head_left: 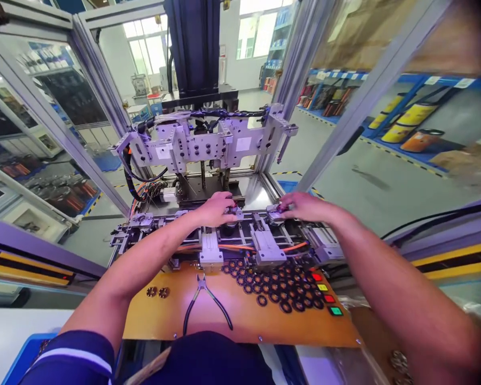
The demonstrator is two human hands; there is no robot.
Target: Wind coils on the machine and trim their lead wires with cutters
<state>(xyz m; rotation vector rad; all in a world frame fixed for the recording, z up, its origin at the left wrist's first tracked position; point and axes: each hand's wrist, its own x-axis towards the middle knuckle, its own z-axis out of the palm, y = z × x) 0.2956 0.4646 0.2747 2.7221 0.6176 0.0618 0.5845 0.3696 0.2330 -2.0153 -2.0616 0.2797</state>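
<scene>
My left hand (217, 210) reaches to the middle of the machine's fixture row, thumb and fingers closed at a small metal holder (235, 213). Over a similar metal holder (274, 214) farther right, my right hand (302, 207) is curled with its fingertips on the near-side top. What either hand grips is too small and covered to name. In front of me, pliers (201, 286) with dark handles lie spread on the orange-brown panel (240, 326). Many dark rings (272, 286) are spread to their right, and two small copper-coloured slotted cores (157, 292) lie to their left.
Above the fixtures hangs a white tooling plate (208, 147) on a dark column (194, 48). Aluminium frame posts (104, 112) enclose both sides. Red, yellow and green buttons (324, 291) sit at the panel's right. A blue bin (22, 358) stands at lower left.
</scene>
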